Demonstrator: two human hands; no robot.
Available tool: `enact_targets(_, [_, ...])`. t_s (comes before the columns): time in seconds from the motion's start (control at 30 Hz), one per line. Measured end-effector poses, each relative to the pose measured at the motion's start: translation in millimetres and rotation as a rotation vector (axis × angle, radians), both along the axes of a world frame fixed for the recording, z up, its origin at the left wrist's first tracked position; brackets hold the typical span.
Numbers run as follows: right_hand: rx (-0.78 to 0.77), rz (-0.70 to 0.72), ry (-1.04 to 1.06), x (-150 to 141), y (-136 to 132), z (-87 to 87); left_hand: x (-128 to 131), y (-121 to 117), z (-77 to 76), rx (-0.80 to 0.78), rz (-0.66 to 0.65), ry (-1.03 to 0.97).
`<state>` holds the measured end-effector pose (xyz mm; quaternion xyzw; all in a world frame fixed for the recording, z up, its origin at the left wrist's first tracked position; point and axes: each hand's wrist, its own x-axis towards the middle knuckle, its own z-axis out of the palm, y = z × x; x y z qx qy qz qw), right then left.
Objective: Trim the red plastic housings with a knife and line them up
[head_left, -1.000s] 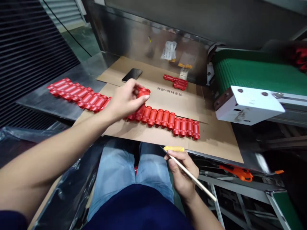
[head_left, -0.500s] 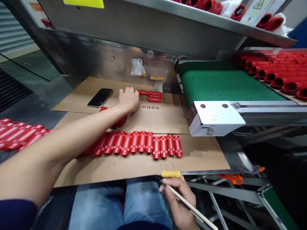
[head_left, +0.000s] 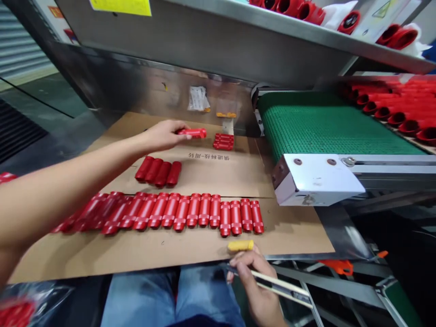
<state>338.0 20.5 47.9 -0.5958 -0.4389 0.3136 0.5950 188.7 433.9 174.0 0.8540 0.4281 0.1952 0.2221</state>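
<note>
My left hand [head_left: 166, 135] is closed on a red ribbed tube [head_left: 193, 133], held nearly level over the back of the cardboard [head_left: 211, 177]. Just right of it lies a small group of red tubes [head_left: 224, 141]. Several darker red tubes [head_left: 158, 172] sit side by side below my left wrist. Along the front runs a long row of red tubes [head_left: 182, 212]. My right hand [head_left: 257, 284], at the cardboard's front edge, grips a thin pale-handled tool [head_left: 286, 288] with a dark tip. A yellow sleeve [head_left: 240, 245] appears to cover one of its fingers.
A green conveyor belt [head_left: 306, 118] with a white end block [head_left: 316, 179] stands at the right, red tubes [head_left: 402, 109] beyond it. A metal shelf [head_left: 272, 32] overhangs the back. Small bags [head_left: 198, 99] hang on the rear panel. Orange handles [head_left: 337, 265] show below right.
My left hand has closed on a red tube near the back group and drawn it slightly left. The view has shifted; the phone is now hidden behind my left arm. My right hand still holds the tool.
</note>
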Motion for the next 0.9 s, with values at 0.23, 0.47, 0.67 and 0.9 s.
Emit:
enact_targets(0.23, [-0.145,0.229,0.329,-24.5,32.6,26.6,-123.8,-251.6,-49.9,-0.632,-0.134,-0.538])
enact_targets(0.47, [-0.382,0.383,0.391,-70.7,15.8,19.7,-149.1,-353.6,-105.9,-0.780,0.369,-0.774])
enact_targets(0.67, [-0.364,0.346,0.324,-93.0,-6.3,7.0,-163.5,-382.2,-109.3,-0.887,0.539,-0.890])
enact_targets(0.9, [-0.254,0.274,-0.013,-94.7,-15.7,8.1,-168.4,-390.6,-112.7,-0.628,0.467,-0.853])
